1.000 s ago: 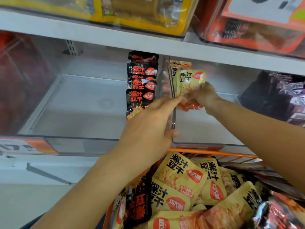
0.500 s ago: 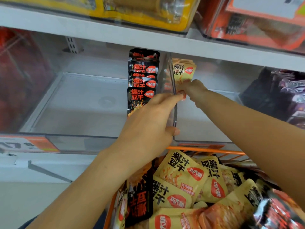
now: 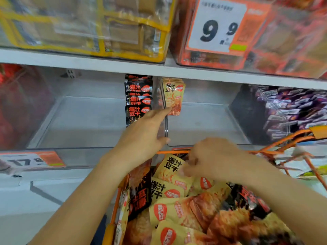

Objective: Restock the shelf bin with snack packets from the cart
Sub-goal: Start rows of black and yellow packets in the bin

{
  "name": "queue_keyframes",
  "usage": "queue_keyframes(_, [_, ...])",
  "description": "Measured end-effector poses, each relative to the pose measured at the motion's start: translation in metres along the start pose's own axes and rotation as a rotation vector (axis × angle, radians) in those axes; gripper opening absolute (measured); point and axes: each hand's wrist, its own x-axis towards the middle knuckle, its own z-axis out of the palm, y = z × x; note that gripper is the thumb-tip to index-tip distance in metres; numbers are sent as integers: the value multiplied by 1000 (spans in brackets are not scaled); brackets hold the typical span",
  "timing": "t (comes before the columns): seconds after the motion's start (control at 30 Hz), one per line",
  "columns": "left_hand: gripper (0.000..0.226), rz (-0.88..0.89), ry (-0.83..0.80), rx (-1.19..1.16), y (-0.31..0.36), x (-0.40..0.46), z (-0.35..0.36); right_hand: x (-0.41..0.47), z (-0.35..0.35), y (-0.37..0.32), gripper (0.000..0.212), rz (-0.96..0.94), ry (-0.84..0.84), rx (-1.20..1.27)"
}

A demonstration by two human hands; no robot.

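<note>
A few yellow snack packets (image 3: 174,96) stand upright at the back left of the clear right-hand shelf bin (image 3: 203,124). Black packets (image 3: 138,101) of the same brand stand in the left bin. My left hand (image 3: 145,133) lies with straight fingers against the clear divider (image 3: 164,121) between the bins, its fingertips close to the yellow packets. My right hand (image 3: 212,156) is down over the orange cart (image 3: 292,140), fingers curled on the edge of the top yellow packet (image 3: 170,167) in the pile.
The cart holds several more yellow and black packets (image 3: 177,209). A bin of purple packets (image 3: 286,110) stands to the right and a red-filled bin (image 3: 16,106) to the left. The upper shelf carries boxed goods and a 9.9 price tag (image 3: 217,27).
My right hand let go of the yellow packets in the bin and dropped to the cart's pile. My left hand stayed at the divider. The camera tilted slightly upward.
</note>
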Motion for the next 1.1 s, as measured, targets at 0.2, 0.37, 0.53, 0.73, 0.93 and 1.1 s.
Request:
queue_keyframes(0.2, [61,-95,170,-355,1,-2,-10,-9,-10,19,13,26,175,1072])
queue_keyframes(0.37, [15,-195,159,-892,14,-4,-24,-7,-27,45,9,8,486,1153])
queue_keyframes(0.53, [20,-109,-107,-785,25,-9,-23,-1,-24,47,7,45,505,1393])
queue_keyframes(0.73, [17,-160,235,-568,19,-4,-1,25,-8,50,17,195,179,1493])
queue_keyframes(0.93, [74,-101,115,-147,14,-1,10,110,-4,82,12,423,293,1378])
queue_keyframes(1.1, [76,-82,110,-135,9,0,9,177,15,85,22,503,273,1114])
